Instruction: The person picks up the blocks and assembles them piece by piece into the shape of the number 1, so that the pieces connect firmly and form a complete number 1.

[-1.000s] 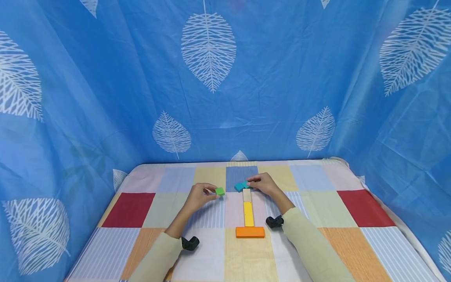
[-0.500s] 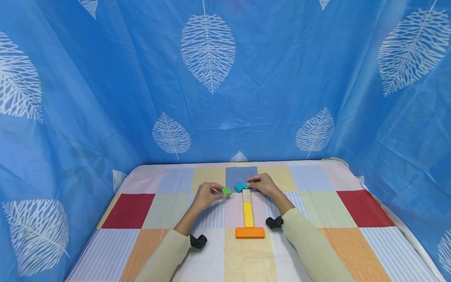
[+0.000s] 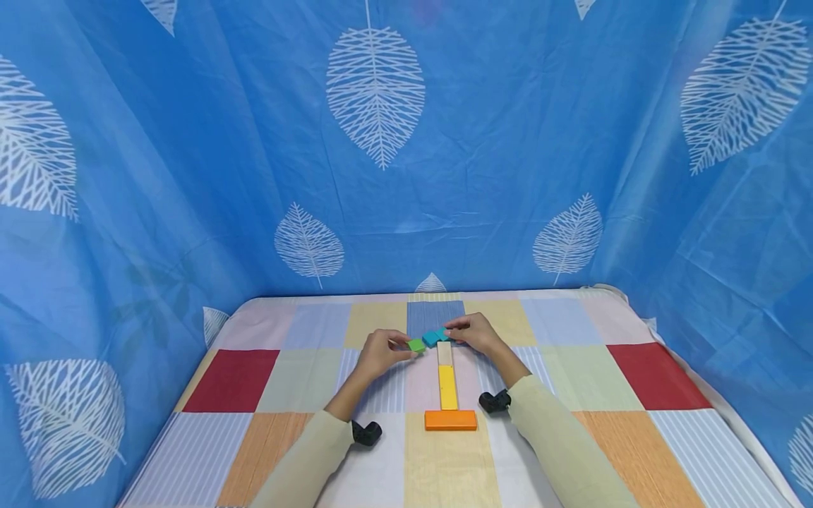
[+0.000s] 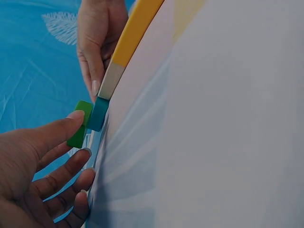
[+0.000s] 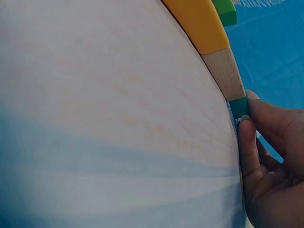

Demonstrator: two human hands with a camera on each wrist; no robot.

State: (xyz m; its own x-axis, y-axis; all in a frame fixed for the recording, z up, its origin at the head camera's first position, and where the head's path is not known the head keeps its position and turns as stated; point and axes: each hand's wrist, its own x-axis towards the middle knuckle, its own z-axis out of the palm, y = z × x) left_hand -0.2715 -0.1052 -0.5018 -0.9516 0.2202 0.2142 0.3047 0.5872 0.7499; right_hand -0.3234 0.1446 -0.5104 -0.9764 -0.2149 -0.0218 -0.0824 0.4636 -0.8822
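A: Where is the green block (image 3: pixel 416 345)?

B: Just above the middle of the head view, pinched by the left hand (image 3: pixel 380 351) at its fingertips. In the left wrist view the thumb lies over its top, and it sits beside the teal block (image 3: pixel 435 336); whether the two touch is hard to make out.

A: And the right hand (image 3: pixel 475 332)?

B: It grasps the teal block with curled fingers. The right wrist view shows only a small teal face (image 5: pixel 239 107) next to the fingertips; the rest is hidden.

A: What lies below them?

B: A pale wooden block (image 3: pixel 445 352), then a yellow block (image 3: pixel 447 386), then an orange block (image 3: pixel 451 419) lying crosswise, all on the patchwork-covered surface (image 3: pixel 635 416).

A: Anything cut off?

B: Both forearms leave the bottom edge, and the wrist views show the blocks only edge-on.
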